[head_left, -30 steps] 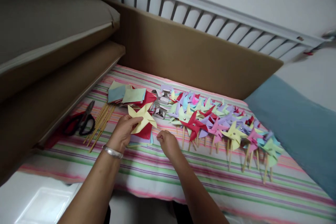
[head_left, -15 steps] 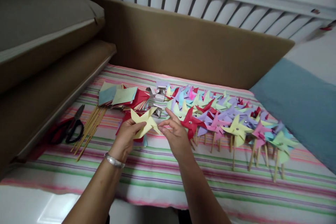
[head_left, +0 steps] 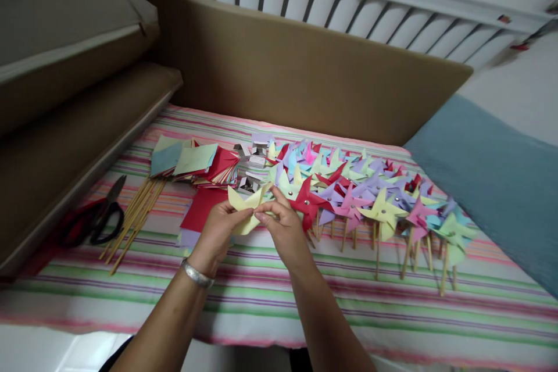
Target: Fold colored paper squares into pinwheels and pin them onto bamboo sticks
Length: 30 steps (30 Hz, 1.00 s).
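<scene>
Two hands meet over striped cloth (head_left: 270, 296), mid-frame. Largest items first: brown padded board (head_left: 305, 75) along the back, white slatted rail (head_left: 349, 11) above it cut off by the top edge, blue cushion (head_left: 492, 186) at right running out of frame, brown stacked cushions (head_left: 65, 87) at left, also cropped.

Dense spread of finished pinwheels (head_left: 370, 203) on sticks covering centre-right; overlapping, count not readable. Stack of coloured paper squares (head_left: 192, 163) to the left, red sheet (head_left: 200, 209) nearer, partly behind the left hand. Bundle of wooden sticks (head_left: 131, 221) beside black-handled scissors (head_left: 98, 218), handles blurred. Small grey-white items (head_left: 250, 183) behind the hands, too small to identify.

Yellow pinwheel (head_left: 246, 206) held above the cloth, just left of the finished spread; lower half hidden by fingers, centre not visible.

Left hand (head_left: 218, 232) palm-up-ish, thumb and fingers pinching the yellow pinwheel from below-left; silver bracelet (head_left: 197, 274) on the wrist. Right hand (head_left: 285, 229) pinching the pinwheel's right side, index finger extended over the top blade. Both forearms enter from the bottom edge.

Versus half a second ago: hands closer together, right hand now on the paper rather than just at its tip; red sheet more exposed; view shifted slightly.
</scene>
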### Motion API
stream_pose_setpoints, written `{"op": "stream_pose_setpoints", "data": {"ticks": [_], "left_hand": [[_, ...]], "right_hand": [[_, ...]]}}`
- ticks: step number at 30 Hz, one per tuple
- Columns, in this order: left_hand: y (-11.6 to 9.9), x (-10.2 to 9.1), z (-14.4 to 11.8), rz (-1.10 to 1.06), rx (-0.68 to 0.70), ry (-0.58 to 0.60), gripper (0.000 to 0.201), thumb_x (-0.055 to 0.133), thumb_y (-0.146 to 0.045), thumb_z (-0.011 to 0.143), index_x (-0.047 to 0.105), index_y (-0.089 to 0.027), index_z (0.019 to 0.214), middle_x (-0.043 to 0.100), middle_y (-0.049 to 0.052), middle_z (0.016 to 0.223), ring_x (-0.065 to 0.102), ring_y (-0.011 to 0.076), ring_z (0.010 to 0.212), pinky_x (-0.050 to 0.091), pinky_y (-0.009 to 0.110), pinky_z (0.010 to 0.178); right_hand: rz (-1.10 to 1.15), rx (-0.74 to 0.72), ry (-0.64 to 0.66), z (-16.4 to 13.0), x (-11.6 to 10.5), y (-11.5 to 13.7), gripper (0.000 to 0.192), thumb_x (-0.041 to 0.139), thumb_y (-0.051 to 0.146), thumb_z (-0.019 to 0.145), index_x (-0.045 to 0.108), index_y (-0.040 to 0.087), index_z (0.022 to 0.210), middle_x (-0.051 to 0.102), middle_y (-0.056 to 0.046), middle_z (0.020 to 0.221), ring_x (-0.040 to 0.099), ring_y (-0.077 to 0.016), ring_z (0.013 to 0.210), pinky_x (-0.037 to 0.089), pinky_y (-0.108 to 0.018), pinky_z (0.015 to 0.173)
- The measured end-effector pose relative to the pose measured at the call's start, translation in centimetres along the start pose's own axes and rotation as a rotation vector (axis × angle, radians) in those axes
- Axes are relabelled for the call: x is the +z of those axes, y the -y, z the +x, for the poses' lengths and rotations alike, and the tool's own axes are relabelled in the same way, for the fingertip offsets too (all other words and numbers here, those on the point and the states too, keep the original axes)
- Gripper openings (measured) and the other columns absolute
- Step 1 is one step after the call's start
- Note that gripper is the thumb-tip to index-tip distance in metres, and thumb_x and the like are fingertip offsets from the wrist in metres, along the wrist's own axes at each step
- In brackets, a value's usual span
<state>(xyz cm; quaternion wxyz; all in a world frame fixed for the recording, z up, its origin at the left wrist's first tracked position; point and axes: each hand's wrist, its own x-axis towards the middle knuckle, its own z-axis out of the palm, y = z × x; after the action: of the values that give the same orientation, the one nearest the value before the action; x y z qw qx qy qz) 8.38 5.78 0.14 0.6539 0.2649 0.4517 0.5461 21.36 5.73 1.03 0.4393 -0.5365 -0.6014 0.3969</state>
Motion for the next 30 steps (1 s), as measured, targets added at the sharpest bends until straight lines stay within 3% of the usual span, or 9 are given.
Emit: {"op": "stream_pose_setpoints", "data": {"ticks": [9,16,19,22,25,30], "left_hand": [[0.0,-0.9,0.0,0.015,0.035,0.002,0.021,0.077,-0.022,0.056,0.071,-0.013,0.074,0.071,0.003,0.066,0.060,0.0113,0.055,0.044,0.021,0.054],[-0.4,-0.6,-0.2,0.027,0.032,-0.018,0.023,0.078,-0.021,0.053,0.071,-0.012,0.073,0.071,0.003,0.067,0.059,0.0109,0.054,0.043,0.020,0.053],[-0.4,-0.6,-0.2,0.025,0.034,-0.002,0.023,0.078,-0.021,0.053,0.072,-0.012,0.073,0.071,0.003,0.067,0.059,0.0105,0.054,0.043,0.020,0.053],[-0.4,-0.5,-0.3,0.029,0.018,0.010,0.022,0.078,-0.021,0.053,0.071,-0.013,0.072,0.071,0.002,0.065,0.058,0.0106,0.053,0.042,0.020,0.052],[-0.3,-0.6,-0.3,0.028,0.011,0.020,0.022,0.078,-0.021,0.052,0.071,-0.013,0.072,0.071,0.002,0.065,0.059,0.0109,0.054,0.043,0.020,0.053],[-0.4,-0.5,-0.3,0.020,0.002,0.029,0.023,0.079,-0.021,0.052,0.071,-0.013,0.072,0.071,0.002,0.067,0.060,0.0111,0.056,0.044,0.020,0.055]], "right_hand": [[-0.019,-0.001,-0.012,-0.1,0.6,-0.1,0.008,0.062,0.026,0.071,0.068,0.022,0.073,0.039,-0.007,0.141,0.040,-0.0260,0.125,0.026,-0.041,0.103],[0.013,0.002,-0.023,0.0,0.6,-0.5,0.008,0.063,0.027,0.071,0.067,0.021,0.073,0.048,-0.008,0.132,0.043,-0.0263,0.121,0.028,-0.041,0.101],[0.124,0.009,-0.004,0.2,0.7,-1.0,0.007,0.064,0.027,0.069,0.066,0.020,0.072,0.057,-0.008,0.120,0.049,-0.0254,0.114,0.033,-0.040,0.098],[0.263,0.029,0.045,0.3,0.7,-1.4,0.008,0.064,0.027,0.069,0.063,0.020,0.072,0.065,-0.005,0.096,0.058,-0.0213,0.093,0.042,-0.035,0.085],[0.310,0.073,0.051,0.2,0.7,-1.4,0.009,0.067,0.027,0.067,0.063,0.020,0.071,0.063,0.000,0.075,0.057,-0.0168,0.074,0.043,-0.029,0.071],[0.341,0.114,0.011,0.2,0.8,-1.2,0.010,0.069,0.026,0.063,0.063,0.019,0.067,0.061,0.001,0.067,0.054,-0.0141,0.065,0.041,-0.026,0.063]]}}
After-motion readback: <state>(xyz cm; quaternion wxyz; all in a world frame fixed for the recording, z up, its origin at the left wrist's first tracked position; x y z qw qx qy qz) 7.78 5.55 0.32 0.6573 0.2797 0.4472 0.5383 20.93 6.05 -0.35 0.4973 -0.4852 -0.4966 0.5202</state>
